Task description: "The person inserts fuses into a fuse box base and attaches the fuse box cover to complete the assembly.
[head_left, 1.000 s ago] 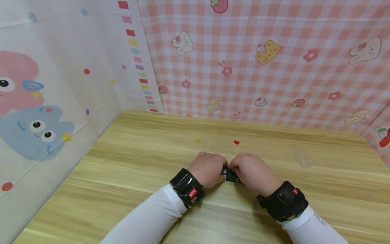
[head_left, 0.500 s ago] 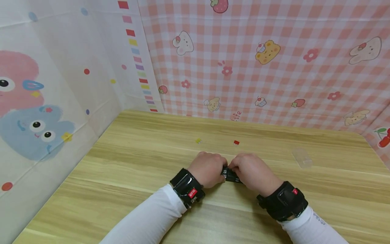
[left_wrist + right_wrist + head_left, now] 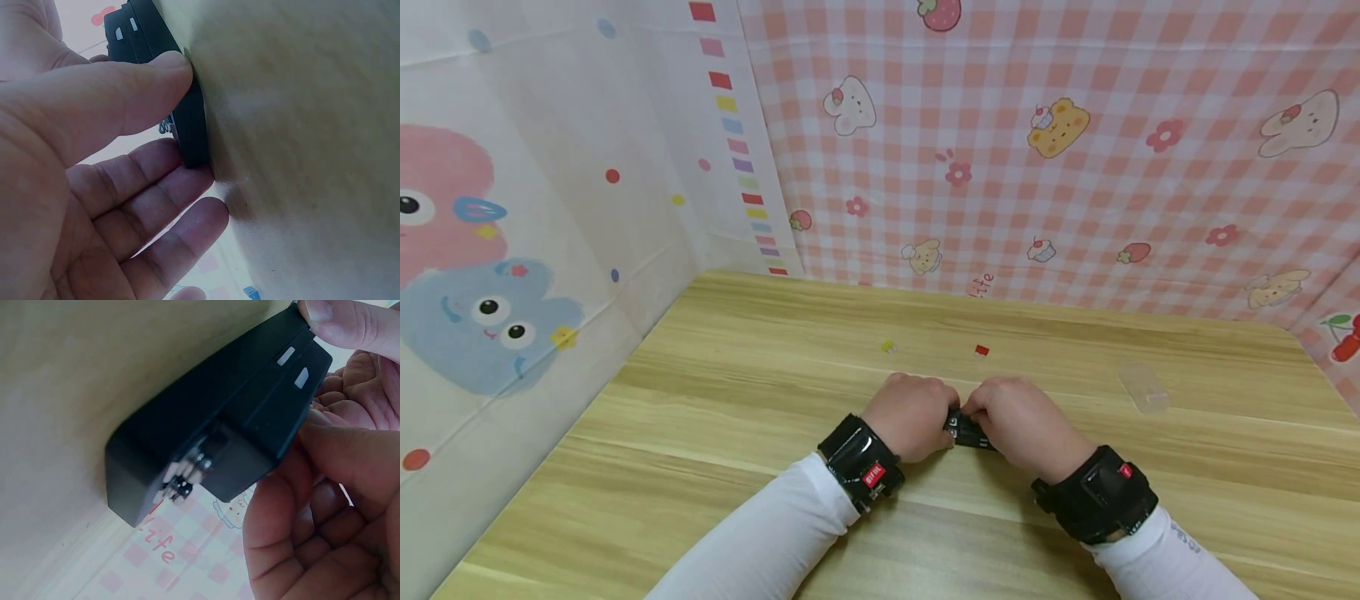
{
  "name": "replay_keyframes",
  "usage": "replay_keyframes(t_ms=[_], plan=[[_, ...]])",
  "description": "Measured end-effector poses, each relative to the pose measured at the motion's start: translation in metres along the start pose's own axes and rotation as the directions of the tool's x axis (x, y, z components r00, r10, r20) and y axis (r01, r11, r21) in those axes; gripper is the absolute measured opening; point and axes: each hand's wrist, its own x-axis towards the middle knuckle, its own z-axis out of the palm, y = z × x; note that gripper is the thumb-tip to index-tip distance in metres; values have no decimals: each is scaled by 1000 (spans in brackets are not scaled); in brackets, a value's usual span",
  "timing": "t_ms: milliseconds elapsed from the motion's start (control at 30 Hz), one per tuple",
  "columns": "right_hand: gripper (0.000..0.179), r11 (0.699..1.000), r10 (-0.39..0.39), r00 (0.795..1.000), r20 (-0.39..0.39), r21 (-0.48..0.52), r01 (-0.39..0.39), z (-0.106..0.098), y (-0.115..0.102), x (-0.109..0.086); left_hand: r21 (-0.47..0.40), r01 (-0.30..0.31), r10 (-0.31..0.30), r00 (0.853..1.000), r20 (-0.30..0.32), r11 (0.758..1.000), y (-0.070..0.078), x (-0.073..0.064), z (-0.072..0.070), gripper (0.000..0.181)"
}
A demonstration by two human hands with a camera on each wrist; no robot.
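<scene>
A small black fuse box (image 3: 967, 430) with pale markings lies low over the wooden table, between my two hands. My left hand (image 3: 913, 417) grips its left end, with the thumb (image 3: 169, 69) on one face and fingertips on the other. My right hand (image 3: 1026, 425) pinches its upper part between thumb and curled fingers, as the right wrist view shows. In that view the fuse box (image 3: 206, 394) has two white slots and metal terminals at one end. The face under my right fingers is hidden.
A yellow blade fuse (image 3: 889, 347) and a red blade fuse (image 3: 982, 351) lie beyond my hands. A clear plastic cover (image 3: 1142, 388) lies to the right on the wooden table (image 3: 715, 400). Printed cloth walls (image 3: 880, 183) stand behind and at the left.
</scene>
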Motion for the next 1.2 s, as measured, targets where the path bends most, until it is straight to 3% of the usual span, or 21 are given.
replay_keyframes(t_ms=[1200], plan=[[18,999,31,999,13,9,-31,-1,-2,1,-19,4,-4,1000,-9,1000,1,-1,-1,23]])
